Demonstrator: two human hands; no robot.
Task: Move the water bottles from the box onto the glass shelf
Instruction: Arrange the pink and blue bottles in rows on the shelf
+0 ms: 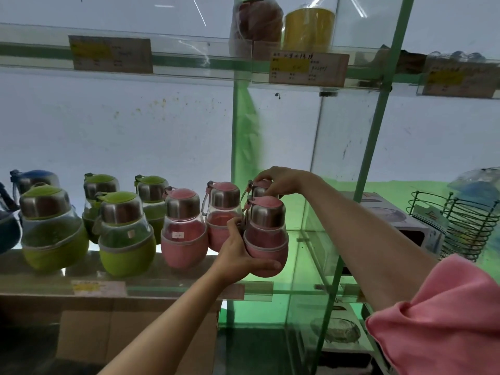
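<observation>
Several round water bottles with steel caps stand in two rows on the glass shelf: green ones at left, pink ones toward the middle. My left hand grips the lower body of the front pink bottle at the row's right end, its base at the shelf's front edge. My right hand pinches the cap of the pink bottle behind it, mostly hidden. The cardboard box sits below the shelf.
A green post and glass divider stand just right of the bottles. Beyond it lie a boxed item and a wire basket. The upper shelf holds a red jar and a yellow jar. A blue bottle stands far left.
</observation>
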